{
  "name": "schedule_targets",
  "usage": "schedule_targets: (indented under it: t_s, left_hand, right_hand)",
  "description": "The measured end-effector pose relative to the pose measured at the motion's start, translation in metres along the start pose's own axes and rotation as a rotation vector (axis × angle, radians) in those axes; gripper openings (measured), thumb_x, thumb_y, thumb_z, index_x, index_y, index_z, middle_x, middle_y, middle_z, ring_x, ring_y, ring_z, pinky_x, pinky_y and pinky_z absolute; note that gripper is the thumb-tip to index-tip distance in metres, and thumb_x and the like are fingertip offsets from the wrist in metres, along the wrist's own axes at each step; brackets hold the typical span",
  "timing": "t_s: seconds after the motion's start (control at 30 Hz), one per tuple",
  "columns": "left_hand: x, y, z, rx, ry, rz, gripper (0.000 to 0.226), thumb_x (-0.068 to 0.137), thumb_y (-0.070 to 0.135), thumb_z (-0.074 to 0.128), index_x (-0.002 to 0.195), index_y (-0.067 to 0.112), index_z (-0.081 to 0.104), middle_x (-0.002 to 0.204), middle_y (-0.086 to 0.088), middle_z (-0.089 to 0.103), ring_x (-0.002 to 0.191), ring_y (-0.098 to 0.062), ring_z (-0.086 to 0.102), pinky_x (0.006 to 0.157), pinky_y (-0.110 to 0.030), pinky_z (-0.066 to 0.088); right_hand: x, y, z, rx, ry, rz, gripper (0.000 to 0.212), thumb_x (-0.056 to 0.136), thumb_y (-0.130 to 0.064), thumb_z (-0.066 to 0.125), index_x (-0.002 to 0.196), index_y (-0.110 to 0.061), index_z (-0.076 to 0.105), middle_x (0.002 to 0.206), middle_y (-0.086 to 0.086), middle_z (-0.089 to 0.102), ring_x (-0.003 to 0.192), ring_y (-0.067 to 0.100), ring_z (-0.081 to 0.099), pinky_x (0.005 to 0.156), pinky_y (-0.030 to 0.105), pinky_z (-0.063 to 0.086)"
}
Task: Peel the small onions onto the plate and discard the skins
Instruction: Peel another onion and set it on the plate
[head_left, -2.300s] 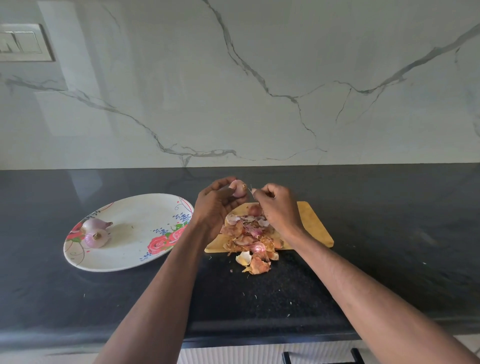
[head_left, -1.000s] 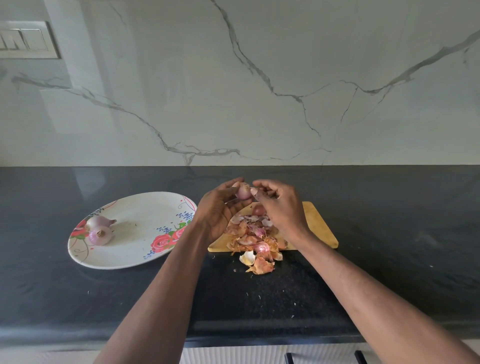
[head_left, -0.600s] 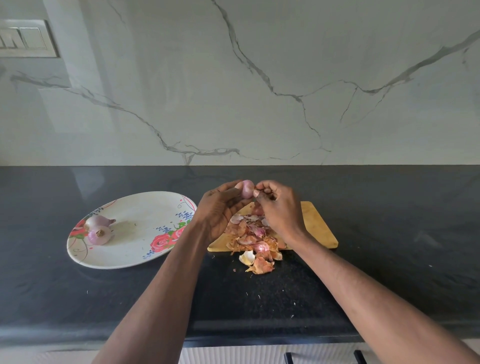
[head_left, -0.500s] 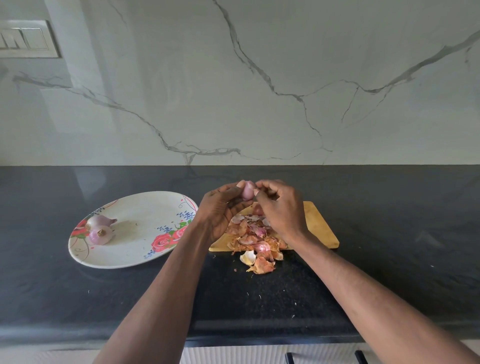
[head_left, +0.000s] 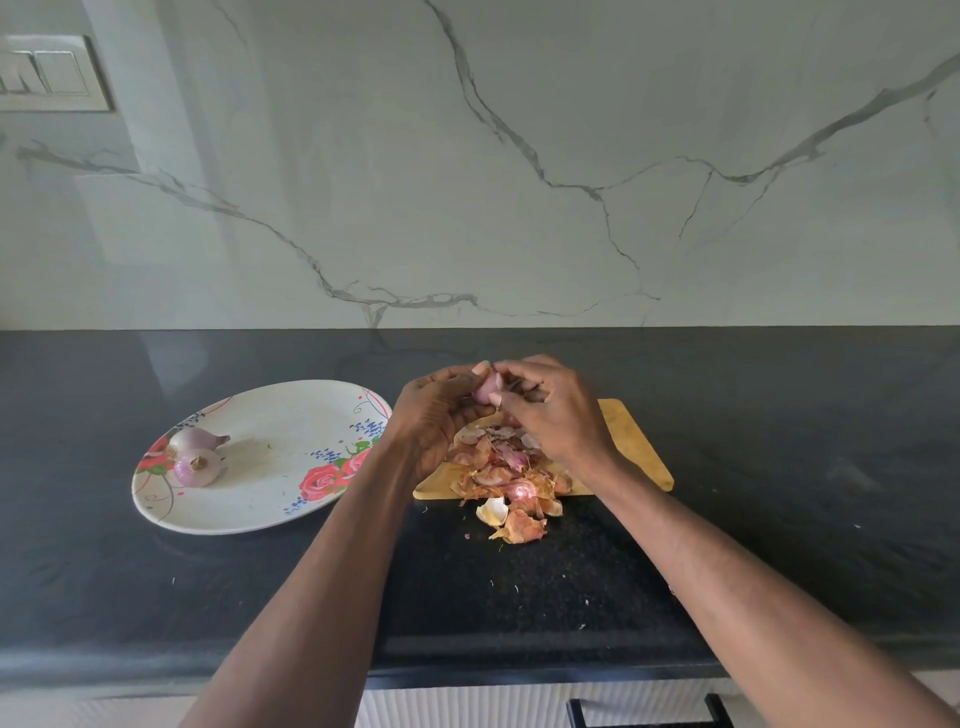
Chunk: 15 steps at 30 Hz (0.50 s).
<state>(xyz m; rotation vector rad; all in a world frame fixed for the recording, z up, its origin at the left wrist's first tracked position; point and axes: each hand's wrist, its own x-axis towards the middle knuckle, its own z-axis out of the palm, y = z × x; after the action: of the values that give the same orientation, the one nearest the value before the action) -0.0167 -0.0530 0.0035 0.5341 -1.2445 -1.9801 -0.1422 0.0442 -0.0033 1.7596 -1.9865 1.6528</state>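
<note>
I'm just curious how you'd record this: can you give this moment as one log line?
step: peeling | left hand: holds small onion | right hand: picks at it | plate: two onions | skins: on board

black counter (head_left: 779, 415) carries floral plate (head_left: 270, 514), wooden board (head_left: 631, 441), loose skins (head_left: 519, 525).

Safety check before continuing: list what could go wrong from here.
1. The heap of dry papery onion skins already spills off the wooden cutting board onto the black countertop; more may scatter.
2. The small pink onion, pinched between left hand and right hand, could slip.
</note>
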Motion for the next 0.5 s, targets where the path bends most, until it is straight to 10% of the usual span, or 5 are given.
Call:
schedule_targets:
  t_s: [0.2, 0.5]
  left_hand:
    - [-0.0007, 0.0003, 0.0014, -0.010, 0.056, -0.048, 0.014, 0.094, 0.004, 0.065, 0.091, -0.008, 0.070, 0.079, -0.016, 0.072, 0.065, -0.021, 0.070, 0.059, -0.026, 0.059]
    - [-0.0013, 0.0004, 0.0011, -0.005, 0.046, -0.085, 0.020, 0.098, 0.009, 0.062, 0.105, -0.009, 0.067, 0.094, -0.021, 0.070, 0.071, -0.024, 0.069, 0.060, -0.026, 0.060]
  right_hand:
    - [0.0016, 0.0006, -0.0024, -0.010, 0.030, 0.002, 0.007, 0.082, -0.013, 0.081, 0.085, -0.014, 0.074, 0.086, -0.008, 0.067, 0.077, 0.005, 0.062, 0.066, 0.020, 0.052]
    - [0.0041, 0.0009, -0.0020, 0.006, 0.020, 0.028, 0.007, 0.085, -0.009, 0.077, 0.090, -0.014, 0.077, 0.088, -0.009, 0.069, 0.080, 0.003, 0.064, 0.069, 0.014, 0.050]
